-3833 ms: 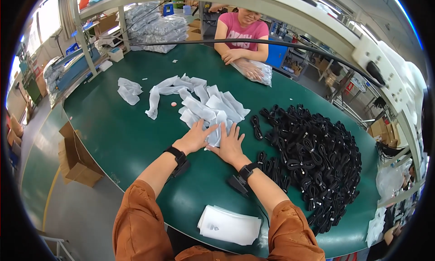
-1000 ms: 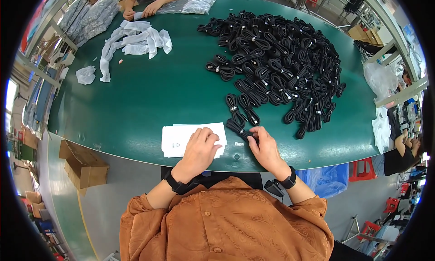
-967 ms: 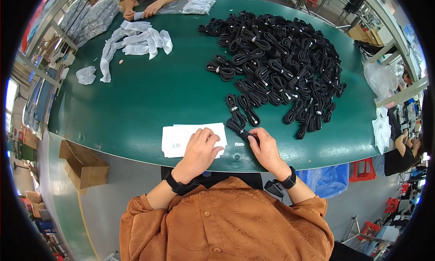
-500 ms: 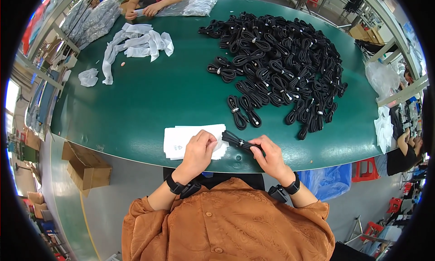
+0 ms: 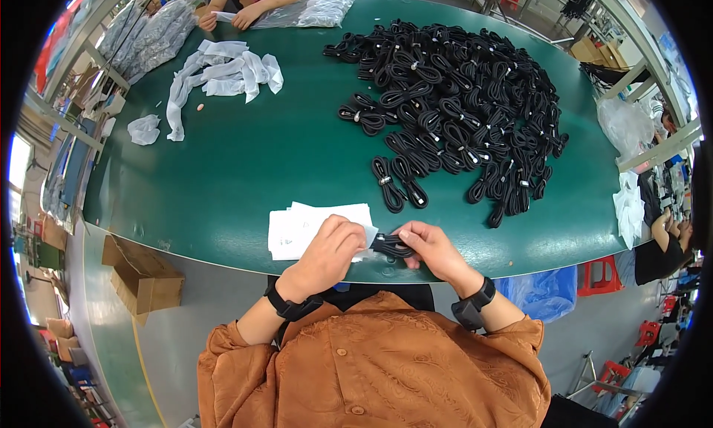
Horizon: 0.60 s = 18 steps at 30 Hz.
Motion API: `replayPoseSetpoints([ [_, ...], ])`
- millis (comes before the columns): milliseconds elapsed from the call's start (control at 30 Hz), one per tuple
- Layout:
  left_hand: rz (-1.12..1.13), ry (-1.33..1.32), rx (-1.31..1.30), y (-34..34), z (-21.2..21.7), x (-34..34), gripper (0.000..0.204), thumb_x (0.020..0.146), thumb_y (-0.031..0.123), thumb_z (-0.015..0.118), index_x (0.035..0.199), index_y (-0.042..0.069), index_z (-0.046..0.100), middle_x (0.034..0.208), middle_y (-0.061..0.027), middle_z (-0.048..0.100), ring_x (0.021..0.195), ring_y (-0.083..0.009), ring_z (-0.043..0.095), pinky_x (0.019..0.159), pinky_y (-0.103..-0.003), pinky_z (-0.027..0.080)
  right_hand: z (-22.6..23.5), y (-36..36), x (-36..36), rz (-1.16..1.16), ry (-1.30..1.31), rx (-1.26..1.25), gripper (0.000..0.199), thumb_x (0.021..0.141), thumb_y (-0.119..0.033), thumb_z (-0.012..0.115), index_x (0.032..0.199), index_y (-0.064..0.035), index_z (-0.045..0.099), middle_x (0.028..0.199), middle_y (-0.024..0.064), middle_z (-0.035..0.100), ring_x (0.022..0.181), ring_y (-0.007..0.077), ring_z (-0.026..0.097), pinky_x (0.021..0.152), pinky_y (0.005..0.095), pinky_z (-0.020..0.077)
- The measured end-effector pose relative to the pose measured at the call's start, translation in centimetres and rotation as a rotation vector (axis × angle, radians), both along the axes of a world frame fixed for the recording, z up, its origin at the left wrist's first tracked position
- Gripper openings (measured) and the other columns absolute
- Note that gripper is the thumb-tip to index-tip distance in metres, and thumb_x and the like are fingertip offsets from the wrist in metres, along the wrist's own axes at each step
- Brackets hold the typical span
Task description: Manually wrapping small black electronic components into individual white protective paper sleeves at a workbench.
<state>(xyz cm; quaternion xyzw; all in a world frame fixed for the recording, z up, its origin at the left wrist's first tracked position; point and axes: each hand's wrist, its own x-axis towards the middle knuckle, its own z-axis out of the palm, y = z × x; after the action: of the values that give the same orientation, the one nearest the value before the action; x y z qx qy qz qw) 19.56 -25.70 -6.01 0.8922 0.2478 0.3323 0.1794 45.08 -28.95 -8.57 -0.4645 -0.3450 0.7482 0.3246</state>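
Observation:
My right hand point(image 5: 437, 254) grips a coiled black cable point(image 5: 391, 244) near the table's front edge. The cable's left end sits at the mouth of a thin whitish bag point(image 5: 370, 236), partly inside it as far as I can see. Closed on that bag, my left hand point(image 5: 331, 250) hides most of it. Under and beside the left hand lies a stack of flat white bags point(image 5: 284, 233) with small print. Beyond my hands is a large heap of coiled black cables point(image 5: 464, 101), and two bundles point(image 5: 399, 183) lie at its near edge.
Crumpled whitish strips point(image 5: 230, 75) lie on the green table point(image 5: 223, 161) at the far left. Across the table, another person's hands point(image 5: 241, 16) work beside a clear bag of white items point(image 5: 324, 11). A cardboard box point(image 5: 145, 276) and a blue plastic-lined bin point(image 5: 542, 293) stand below the front edge.
The cable in my right hand has come left and lower, its end meeting the bag. My left hand has shifted right, bringing the bag over the cable's end.

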Motion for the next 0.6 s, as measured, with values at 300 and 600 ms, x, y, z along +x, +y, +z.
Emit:
replayPoseSetpoints([
  [300,0.170,-0.141,-0.100,1.8,3.3,1.8,0.016,0.081,-0.005,0.065,0.091,0.002,0.055,0.104,-0.0116,0.058,0.093,-0.0299,0.053,0.078,-0.037,0.047,4.3,1.3,-3.8,-0.190,-0.625,1.290,0.032,0.086,-0.002,0.074,0.116,-0.0010,0.064,0.105,0.0104,0.061,0.078,0.0143,0.061,0.065,0.0261,0.0519],
  [600,0.346,-0.683,-0.625,9.3,6.1,-3.1,0.008,0.095,0.005,0.062,0.103,0.003,0.060,0.100,-0.0035,0.058,0.076,-0.0076,0.052,0.065,-0.021,0.043,3.6,5.7,-2.5,-0.132,-1.019,1.264,0.038,0.081,-0.005,0.076,0.116,0.0005,0.062,0.101,0.0146,0.058,0.089,0.0262,0.062,0.073,0.0337,0.0545],
])
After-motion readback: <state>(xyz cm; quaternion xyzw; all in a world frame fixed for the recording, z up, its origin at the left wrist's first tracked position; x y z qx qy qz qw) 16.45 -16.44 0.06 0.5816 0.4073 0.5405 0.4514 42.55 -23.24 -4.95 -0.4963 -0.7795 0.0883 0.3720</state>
